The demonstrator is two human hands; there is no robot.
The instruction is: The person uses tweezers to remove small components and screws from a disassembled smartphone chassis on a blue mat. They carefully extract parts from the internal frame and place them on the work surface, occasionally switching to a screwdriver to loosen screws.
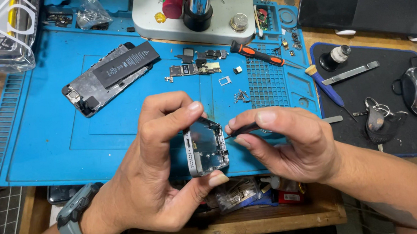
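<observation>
While the left hand (167, 159) pinches one bare phone housing (206, 146) by its edges, thumb below and fingers on top, the right hand (283, 143) pinches one thin dark tool (241, 129) whose tip meets the housing's right edge. Stiff, light and probably slippery metal, the housing looks best held by its rims. Beyond the hands, on the blue mat (49, 143) over the table, lie one detached screen assembly (110, 77), one circuit board (195, 69) and one orange-handled screwdriver (258, 55).
</observation>
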